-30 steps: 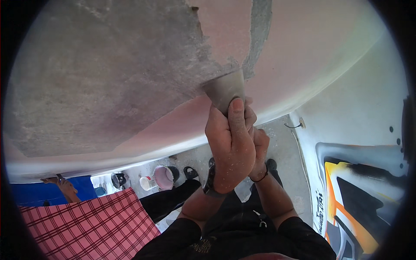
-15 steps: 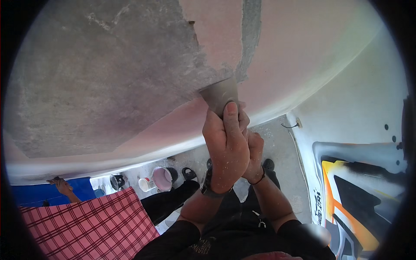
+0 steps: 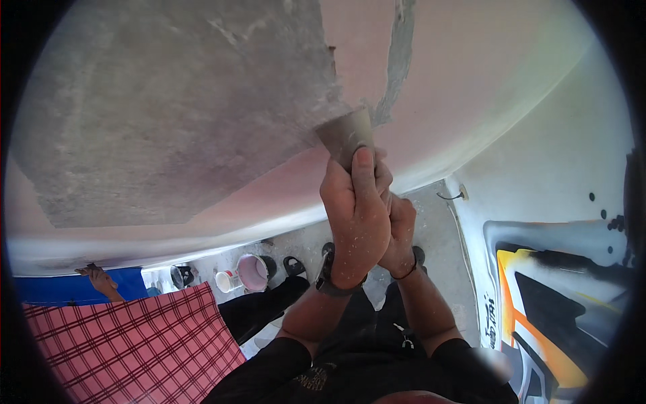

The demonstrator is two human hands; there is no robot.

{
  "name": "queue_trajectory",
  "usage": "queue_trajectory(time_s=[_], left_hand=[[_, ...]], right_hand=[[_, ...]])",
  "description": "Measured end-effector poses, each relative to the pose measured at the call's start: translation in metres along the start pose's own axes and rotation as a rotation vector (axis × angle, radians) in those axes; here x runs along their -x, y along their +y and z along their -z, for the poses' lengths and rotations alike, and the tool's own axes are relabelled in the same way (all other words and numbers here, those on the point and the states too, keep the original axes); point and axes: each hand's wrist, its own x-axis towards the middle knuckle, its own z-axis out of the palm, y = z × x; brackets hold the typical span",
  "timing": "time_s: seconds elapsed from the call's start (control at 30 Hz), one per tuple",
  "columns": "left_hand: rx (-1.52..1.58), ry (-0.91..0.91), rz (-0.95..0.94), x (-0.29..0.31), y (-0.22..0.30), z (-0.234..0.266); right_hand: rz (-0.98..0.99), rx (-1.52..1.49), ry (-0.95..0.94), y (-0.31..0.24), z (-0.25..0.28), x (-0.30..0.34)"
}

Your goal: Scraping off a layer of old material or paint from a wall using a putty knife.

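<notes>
Gripping a scraper (image 3: 345, 137), the left hand (image 3: 358, 219) sets its thumb against it.

The person wears a black short-sleeved shirt (image 3: 269, 363) with pale print (image 3: 316, 377), dark trousers (image 3: 360, 326) beyond this shirt, and dark wristbands (image 3: 326, 277), thick by left hand (image 3: 360, 229), thin by right hand (image 3: 402, 232).

Soft, diffuse light falls on the wall (image 3: 431, 74); the floor (image 3: 441, 225) glares whitest toward eight o'clock. Straight edges bow near the black rim (image 3: 20, 27); a pale smudge (image 3: 496, 363) blurs between four and five.
</notes>
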Motion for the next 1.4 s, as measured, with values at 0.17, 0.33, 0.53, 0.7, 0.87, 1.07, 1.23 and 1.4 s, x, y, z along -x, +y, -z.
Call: queue_trajectory(time_s=[0.17,0.33,0.53,0.7,0.87,1.07,1.23,1.4], left_hand=[[-0.055,0.012,-0.017,-0.004,0.006,-0.001],[-0.079,0.009,-0.05,-0.007,0.008,-0.003],[-0.045,0.035,0.006,-0.003,0.005,-0.002],[-0.066,0.029,-0.061,-0.007,0.005,-0.003],[-0.083,0.035,-0.016,-0.009,0.003,-0.002],[-0.04,0.013,-0.01,-0.004,-0.002,-0.005],[-0.029,0.021,-0.044,-0.002,-0.008,-0.012],[0.03,0.013,-0.087,-0.01,-0.009,-0.018]], right_hand=[[0.05,0.026,0.002,0.003,-0.001,-0.002],[0.058,0.006,-0.003,-0.002,0.001,-0.006],[0.002,-0.035,-0.004,-0.003,-0.001,0.0],[0.062,-0.041,-0.001,0.0,-0.002,-0.004],[0.019,0.027,-0.003,0.011,0.0,-0.004],[0.005,-0.012,0.022,0.008,0.006,0.003],[0.028,0.026,-0.019,0.012,0.021,0.003],[0.036,0.017,-0.012,0.01,0.024,-0.007]])
